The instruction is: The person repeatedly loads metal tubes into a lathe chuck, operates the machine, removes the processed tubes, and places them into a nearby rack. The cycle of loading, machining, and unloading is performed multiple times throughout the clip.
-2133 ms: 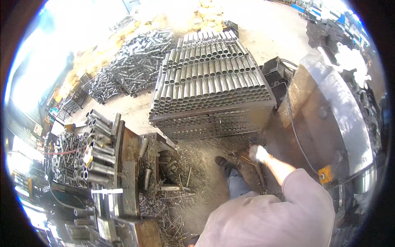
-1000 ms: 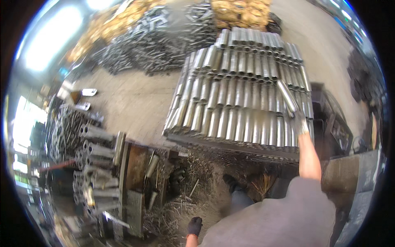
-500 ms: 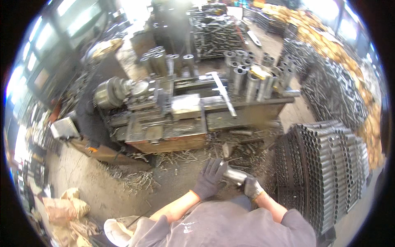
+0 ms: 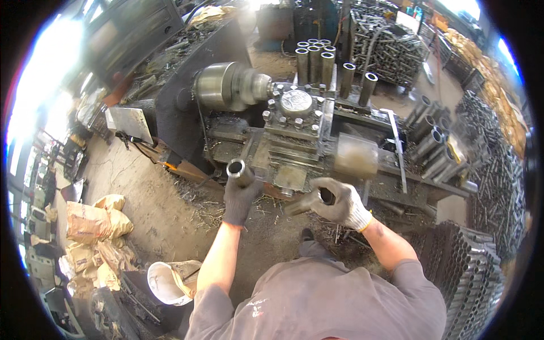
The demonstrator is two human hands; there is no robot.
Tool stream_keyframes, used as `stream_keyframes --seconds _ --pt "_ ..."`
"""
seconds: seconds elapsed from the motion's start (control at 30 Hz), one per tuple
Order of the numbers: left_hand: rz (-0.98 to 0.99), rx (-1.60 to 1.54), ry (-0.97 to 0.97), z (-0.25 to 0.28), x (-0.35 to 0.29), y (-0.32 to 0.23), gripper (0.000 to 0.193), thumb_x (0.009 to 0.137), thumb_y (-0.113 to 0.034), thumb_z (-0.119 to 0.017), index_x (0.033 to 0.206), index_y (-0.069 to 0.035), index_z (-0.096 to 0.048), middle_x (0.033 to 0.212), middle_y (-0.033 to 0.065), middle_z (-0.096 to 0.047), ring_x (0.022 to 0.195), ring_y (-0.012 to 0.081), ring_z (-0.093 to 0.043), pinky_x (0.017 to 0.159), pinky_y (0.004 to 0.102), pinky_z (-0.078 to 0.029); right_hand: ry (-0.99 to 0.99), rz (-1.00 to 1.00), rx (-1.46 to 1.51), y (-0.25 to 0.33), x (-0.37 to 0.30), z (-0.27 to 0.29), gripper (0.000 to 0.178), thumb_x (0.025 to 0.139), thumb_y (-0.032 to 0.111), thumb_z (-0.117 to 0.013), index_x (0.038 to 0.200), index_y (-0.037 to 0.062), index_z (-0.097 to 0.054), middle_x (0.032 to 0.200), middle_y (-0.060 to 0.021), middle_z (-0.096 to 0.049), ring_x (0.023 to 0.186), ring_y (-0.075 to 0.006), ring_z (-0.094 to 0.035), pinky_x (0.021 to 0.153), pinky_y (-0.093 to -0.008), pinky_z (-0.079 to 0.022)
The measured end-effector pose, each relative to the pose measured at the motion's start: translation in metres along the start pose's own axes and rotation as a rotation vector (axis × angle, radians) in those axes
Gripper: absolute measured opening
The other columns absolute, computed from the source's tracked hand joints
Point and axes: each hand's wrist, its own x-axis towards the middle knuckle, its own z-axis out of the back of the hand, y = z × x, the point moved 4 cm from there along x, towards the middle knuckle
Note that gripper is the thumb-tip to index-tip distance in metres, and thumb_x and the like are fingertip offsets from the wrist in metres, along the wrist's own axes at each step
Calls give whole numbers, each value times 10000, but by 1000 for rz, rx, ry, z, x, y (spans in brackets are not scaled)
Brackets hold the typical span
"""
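Upright in my gloved left hand point(image 4: 242, 198) is a short steel tube point(image 4: 236, 168), its open end facing up. Gloved too, my right hand point(image 4: 340, 207) curls round a second steel tube point(image 4: 300, 205), whose blurred body sticks out toward the left. Both hands are just in front of the lathe's carriage. Beyond them are the lathe chuck point(image 4: 221, 86) and the bolted tool post point(image 4: 296, 104). To the right of the post sits a blurred pale block-like part point(image 4: 356, 156).
A caliper point(image 4: 398, 148) lies across the lathe bed. Several tubes point(image 4: 315, 62) stand behind it, and more tubes point(image 4: 433, 141) cluster at its right end. Stacked tubes point(image 4: 473, 277) rise near my right side. Paper sacks point(image 4: 96, 220) and a white bucket point(image 4: 167, 283) are on the left floor.
My view has turned left and nearer the lathe. My hands were together at one tube low in front of me; now they are apart and raised, each with a tube.
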Motion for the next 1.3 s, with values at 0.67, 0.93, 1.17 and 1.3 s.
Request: stream_keyframes --seconds 0.67,0.93,1.17,1.3 --pt "-376 373 368 -19 185 33 441 850 -250 -837 1226 -70 -693 1032 165 -772 978 358 -752 884 442 -595 -82 -98 -549 24 130 -52 591 822 291 -864 1333 86 -648 1050 -144 -725 879 -344 -745 752 -443 -616" --pt "-74 363 590 -26 184 42 557 855 -232 -830 1363 -130 -626 1118 161 -754 1024 335 -755 882 440 -595 89 85 -256 69 196 2 450 763 85 -881 1199 36 -780 1309 -166 -741 1137 -307 -749 971 -404 -627" --pt "258 -110 320 104 142 80 414 934 -100 -725 1318 9 -617 1242 124 -684 1162 219 -669 1043 397 -543 576 -459 -331 -33 376 -3 504 933 299 -757 1407 139 -698 1494 -150 -635 1300 -291 -658 1106 -404 -541" --pt "373 -422 -585 241 131 158 398 1083 -341 -541 1244 3 -659 1196 127 -695 1029 228 -694 909 375 -570 843 -422 -35 -111 401 -27 572 925 339 -774 1443 118 -678 1411 -109 -703 1239 -189 -663 1055 -335 -529"
